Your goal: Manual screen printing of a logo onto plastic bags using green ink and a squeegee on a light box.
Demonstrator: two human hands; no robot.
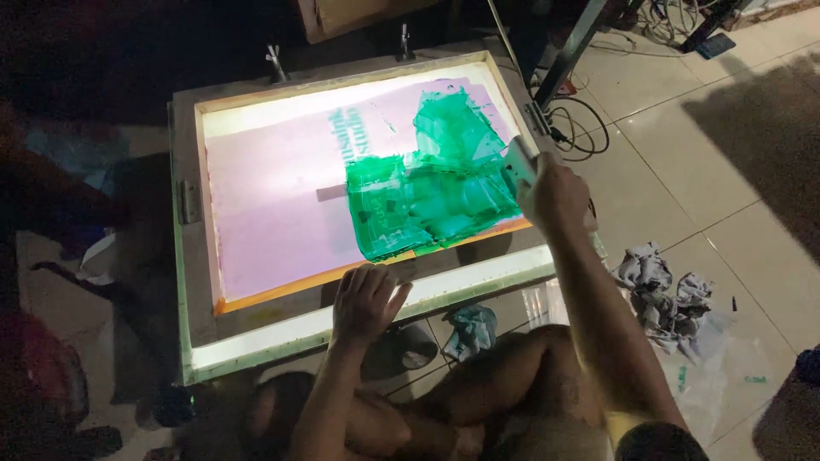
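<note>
Your left hand point(367, 300) lay flat, fingers spread, on the screen frame point(256, 329) to steady it; right hand point(551, 192) w/ fingers wrapped round the scraper point(518, 162), dragging green ink point(431, 192).

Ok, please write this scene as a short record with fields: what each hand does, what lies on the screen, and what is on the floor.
setting: dark room, person sitting on pale tiled floor
main thing: backlit wooden-framed printing screen with pink mesh
on the screen: smeared green ink patch
left hand: pressed flat on the near frame edge
right hand: grips a small pale scraper at the right edge of the ink
floor, right: crumpled grey rags
floor, near knee: crumpled teal cloth
</note>
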